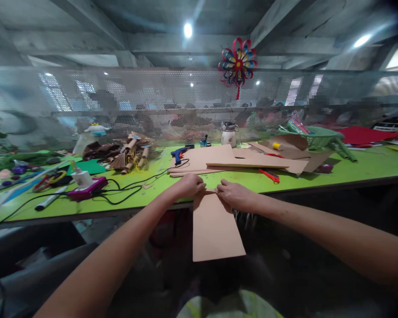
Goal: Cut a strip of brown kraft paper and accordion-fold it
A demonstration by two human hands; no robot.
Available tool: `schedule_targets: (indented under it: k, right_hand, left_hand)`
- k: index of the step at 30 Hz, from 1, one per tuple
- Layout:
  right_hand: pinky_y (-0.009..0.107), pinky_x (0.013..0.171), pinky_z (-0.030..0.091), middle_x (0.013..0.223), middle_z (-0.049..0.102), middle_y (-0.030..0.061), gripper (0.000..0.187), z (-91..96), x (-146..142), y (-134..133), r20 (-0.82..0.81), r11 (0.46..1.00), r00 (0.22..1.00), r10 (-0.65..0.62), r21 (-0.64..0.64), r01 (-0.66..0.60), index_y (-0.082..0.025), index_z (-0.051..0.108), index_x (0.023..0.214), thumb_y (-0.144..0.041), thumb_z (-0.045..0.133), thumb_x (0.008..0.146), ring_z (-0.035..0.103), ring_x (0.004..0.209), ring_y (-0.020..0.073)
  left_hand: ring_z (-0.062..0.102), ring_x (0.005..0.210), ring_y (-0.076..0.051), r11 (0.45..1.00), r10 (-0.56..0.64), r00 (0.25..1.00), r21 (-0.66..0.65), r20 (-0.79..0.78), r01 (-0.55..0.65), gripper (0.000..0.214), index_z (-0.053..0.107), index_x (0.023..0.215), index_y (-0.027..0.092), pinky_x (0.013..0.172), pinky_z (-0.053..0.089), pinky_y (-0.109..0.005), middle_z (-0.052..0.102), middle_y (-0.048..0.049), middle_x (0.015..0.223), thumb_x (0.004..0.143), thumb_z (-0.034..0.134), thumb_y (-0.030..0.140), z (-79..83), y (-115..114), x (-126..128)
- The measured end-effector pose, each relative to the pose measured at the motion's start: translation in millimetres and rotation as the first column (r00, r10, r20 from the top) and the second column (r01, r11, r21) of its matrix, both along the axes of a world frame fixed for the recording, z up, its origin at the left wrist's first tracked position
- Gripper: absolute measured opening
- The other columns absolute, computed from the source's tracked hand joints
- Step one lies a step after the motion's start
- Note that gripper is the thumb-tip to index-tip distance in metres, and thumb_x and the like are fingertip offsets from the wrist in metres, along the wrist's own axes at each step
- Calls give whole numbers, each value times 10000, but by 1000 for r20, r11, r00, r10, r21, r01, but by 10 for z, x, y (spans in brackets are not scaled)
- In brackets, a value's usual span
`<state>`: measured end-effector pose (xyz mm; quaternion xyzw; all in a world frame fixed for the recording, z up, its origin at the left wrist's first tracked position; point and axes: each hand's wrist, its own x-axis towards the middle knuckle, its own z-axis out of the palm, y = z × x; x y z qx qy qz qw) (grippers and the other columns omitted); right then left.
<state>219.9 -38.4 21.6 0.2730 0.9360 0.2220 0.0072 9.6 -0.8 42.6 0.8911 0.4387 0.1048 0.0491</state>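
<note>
A long strip of tan cardboard hangs from the front edge of the green table toward me. My left hand is closed on the strip's far left corner. My right hand pinches the far right corner. Both hands rest at the table's edge, close together, with the strip's top end between them.
A stack of tan cardboard sheets lies just beyond my hands, with red cutters and a blue glue gun beside it. Black cables, a pink device, a green basket and a perforated screen stand around.
</note>
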Motion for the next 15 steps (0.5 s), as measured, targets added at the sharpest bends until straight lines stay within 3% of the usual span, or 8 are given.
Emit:
schedule_targets:
  k: [4,8,12,15]
  right_hand:
    - [378,774,375,858,549,149,221,-124,2,-41,-40,999,999,4,40,-2,-41,616,947,-84,438,824,430,828,240]
    - [400,812,390,949,536,172,336,-278,5,-116,-247,993,966,-76,68,96,-9,536,1141,-96,404,845,415,884,264]
    - [410,849,404,976,530,164,351,-366,19,-146,-386,991,915,-120,9,134,-51,502,1199,-106,398,869,411,944,267]
    - [403,849,427,992,542,143,338,-385,84,-94,-481,996,873,-85,-67,60,-113,506,1211,-157,434,884,431,960,249]
  left_hand:
    - [447,529,-117,996,54,998,-75,-20,-55,225,674,742,146,498,275,-221,592,-18,583,748,500,290,-29,109,94]
    - [490,607,-129,968,56,996,-239,-73,-72,268,684,844,158,529,313,-211,630,-19,684,728,535,348,38,154,75]
    - [451,594,-110,933,2,999,-359,-36,-15,289,687,799,157,520,292,-202,583,14,631,707,556,398,112,161,45]
    - [414,571,-99,905,-16,1000,-425,19,22,293,667,726,150,518,280,-204,532,30,581,700,567,424,106,154,27]
